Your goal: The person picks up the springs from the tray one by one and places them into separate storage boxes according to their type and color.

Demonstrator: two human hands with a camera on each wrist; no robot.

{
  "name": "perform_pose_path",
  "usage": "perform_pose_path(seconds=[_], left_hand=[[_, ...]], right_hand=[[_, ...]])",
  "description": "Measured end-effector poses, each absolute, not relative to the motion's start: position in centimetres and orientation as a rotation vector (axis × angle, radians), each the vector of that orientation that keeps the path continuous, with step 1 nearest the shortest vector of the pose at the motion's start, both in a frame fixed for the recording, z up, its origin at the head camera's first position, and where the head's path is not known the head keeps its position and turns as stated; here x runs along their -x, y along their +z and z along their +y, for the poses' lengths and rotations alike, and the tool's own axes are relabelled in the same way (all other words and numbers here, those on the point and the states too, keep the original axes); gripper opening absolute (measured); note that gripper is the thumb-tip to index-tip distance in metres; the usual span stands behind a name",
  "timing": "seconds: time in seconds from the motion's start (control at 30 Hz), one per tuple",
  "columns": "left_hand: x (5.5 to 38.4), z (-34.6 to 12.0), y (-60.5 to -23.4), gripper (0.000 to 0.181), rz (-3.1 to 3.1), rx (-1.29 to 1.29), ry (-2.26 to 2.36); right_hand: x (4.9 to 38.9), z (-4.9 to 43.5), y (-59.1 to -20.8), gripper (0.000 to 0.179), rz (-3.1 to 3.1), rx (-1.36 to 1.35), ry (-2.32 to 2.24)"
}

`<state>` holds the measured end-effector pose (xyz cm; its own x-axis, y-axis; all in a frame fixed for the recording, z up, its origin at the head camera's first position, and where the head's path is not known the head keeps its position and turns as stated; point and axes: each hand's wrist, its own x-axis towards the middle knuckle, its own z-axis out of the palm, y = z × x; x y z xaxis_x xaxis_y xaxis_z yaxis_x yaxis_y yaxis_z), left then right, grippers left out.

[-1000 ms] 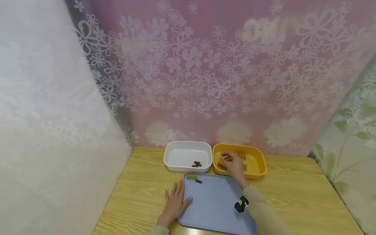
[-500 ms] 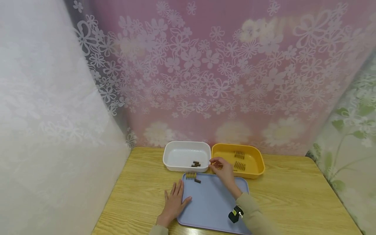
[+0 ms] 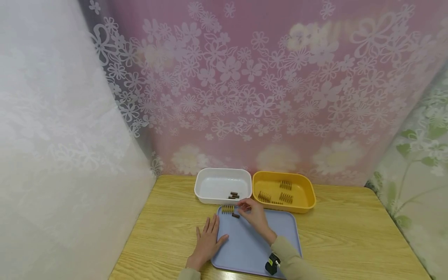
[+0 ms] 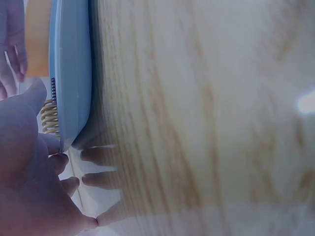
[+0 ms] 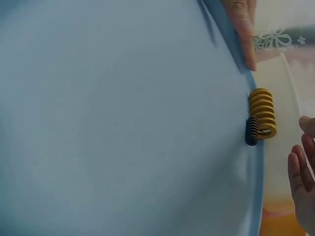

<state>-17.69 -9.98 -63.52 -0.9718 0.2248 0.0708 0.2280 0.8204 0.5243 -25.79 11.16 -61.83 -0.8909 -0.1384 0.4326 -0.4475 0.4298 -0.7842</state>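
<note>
My left hand (image 3: 207, 241) lies with fingers spread over the left rim of the blue-grey tray (image 3: 259, 241), its thumb on the tray surface. Near the tray's far left corner sits a thick yellow coil spring (image 3: 228, 209), with a small dark coil spring (image 3: 236, 215) beside it; in the right wrist view the dark spring (image 5: 251, 132) lies against the yellow one (image 5: 262, 112). Just right of both springs hovers my right hand (image 3: 255, 216), thumb and fingers bent and apart. The right wrist view shows this hand (image 5: 305, 182) at the edge, partly cut off, nothing visible between its fingers.
Behind the tray stands a white box (image 3: 224, 174) with several small dark springs (image 3: 234, 194) in it. A yellow box (image 3: 304, 194) beside it on the right contains several yellow springs (image 3: 286, 198). Wooden table (image 3: 350, 233) surrounds the tray, and a flowered curtain hangs behind.
My right hand has come from the yellow box, leftward and nearer, to beside the springs on the tray. My left hand has stayed on the tray's rim.
</note>
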Motion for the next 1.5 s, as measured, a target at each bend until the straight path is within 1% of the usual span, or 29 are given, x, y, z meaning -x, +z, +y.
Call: perform_pose_path(seconds=[0.23, 0.47, 0.67, 1.03, 1.17, 1.5], left_hand=[[17.6, -10.0, -63.3, 0.079, -2.981, 0.385, -0.856], [17.8, -10.0, -63.8, 0.079, -2.954, 0.397, -0.859], [17.9, -10.0, -64.3, 0.078, -2.941, 0.391, -0.85], [17.7, -10.0, -63.6, 0.079, -2.962, 0.396, -0.845], [17.6, -10.0, -63.5, 0.079, -2.937, 0.404, -0.848], [17.5, -10.0, -63.3, 0.079, -2.939, 0.394, -0.853]], right_hand=[[26.0, 10.1, -63.6, 0.025, -2.476, -0.542, 1.368], [25.9, 9.4, -64.2, 0.024, -2.549, -0.492, 1.356], [25.9, 9.3, -63.9, 0.026, -2.605, -0.485, 1.332], [25.7, 10.3, -63.4, 0.016, -2.677, -0.562, 1.235], [25.4, 10.7, -63.3, 0.017, -2.663, -0.528, 1.251], [24.8, 10.9, -61.2, 0.022, -2.548, -0.425, 1.358]])
